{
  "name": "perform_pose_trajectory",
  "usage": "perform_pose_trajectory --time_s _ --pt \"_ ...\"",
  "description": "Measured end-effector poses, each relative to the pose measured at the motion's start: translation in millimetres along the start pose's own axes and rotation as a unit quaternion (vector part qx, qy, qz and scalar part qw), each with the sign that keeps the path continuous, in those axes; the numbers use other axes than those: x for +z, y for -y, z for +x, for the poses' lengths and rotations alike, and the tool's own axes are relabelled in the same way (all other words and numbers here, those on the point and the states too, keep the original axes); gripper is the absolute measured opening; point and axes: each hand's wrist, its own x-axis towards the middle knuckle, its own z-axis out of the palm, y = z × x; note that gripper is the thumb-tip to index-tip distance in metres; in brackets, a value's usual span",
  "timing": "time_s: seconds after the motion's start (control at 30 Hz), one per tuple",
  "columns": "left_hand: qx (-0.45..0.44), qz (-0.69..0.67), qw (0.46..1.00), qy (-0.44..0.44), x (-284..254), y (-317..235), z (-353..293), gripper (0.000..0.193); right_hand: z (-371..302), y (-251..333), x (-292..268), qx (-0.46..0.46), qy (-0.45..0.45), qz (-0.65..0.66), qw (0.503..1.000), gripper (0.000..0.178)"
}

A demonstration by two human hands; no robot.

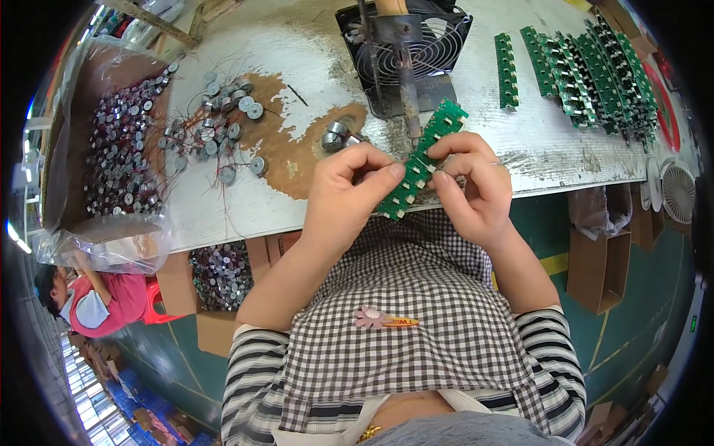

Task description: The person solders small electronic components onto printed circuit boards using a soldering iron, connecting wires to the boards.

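My left grip (344,186): closed, pinching green circuit strip (419,168); my right grip (477,186): fingers curled at strip's edge, hold unclear; strip slanted beside metal rod (407,89), near tabletop (547,160) edge; could slip should pinch loosen.

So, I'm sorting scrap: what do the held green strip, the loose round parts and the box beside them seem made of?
Green strip: probably resin circuit board, from its glossy green coating. Loose round parts: likely metal, from their silvery sheen. Box: apparently cardboard, by its matt brown walls.
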Motion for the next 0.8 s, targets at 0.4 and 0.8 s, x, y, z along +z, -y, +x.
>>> perform_pose_trajectory --time_s 0.4,0.8 --pt "0.032 0.023 0.999 0.011 10 -6 12 0.005 9 4 -3 -0.066 -0.016 -0.051 0.996 0.012" --pt "0.009 0.004 1.0 -0.003 12 -11 9 0.006 7 8 -2 -0.044 -0.003 -0.071 0.996 0.013"
